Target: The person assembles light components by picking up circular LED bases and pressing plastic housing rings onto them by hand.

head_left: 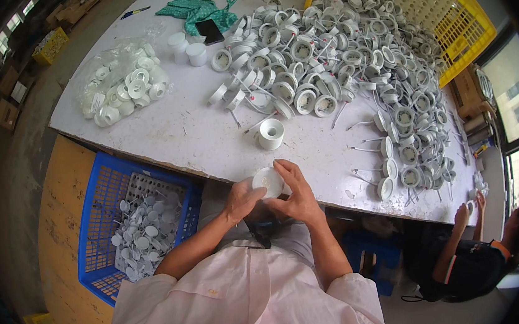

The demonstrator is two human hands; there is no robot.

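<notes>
Both my hands are around a white round lamp part [266, 180] just off the table's near edge. My left hand [242, 200] grips it from the left, with the thumb lying across its face. The fingers of my right hand [297, 194] close on its right side; what lies beneath the part is hidden. Just beyond them on the white table [207, 139] stands a white cylindrical piece with a hole in its top [271, 134]. A large heap of white ring-shaped lamp housings [300, 50], many with thin wires, spreads across the far and right side.
A blue basket [97, 265] of white discs with stems stands at lower left. On the table lie a clear bag of white rings [137, 88], white tubs [197, 55], a phone [209, 32] and a green cloth [198, 10]. A tipped yellow crate [462, 24] and another person [475, 260] are at right.
</notes>
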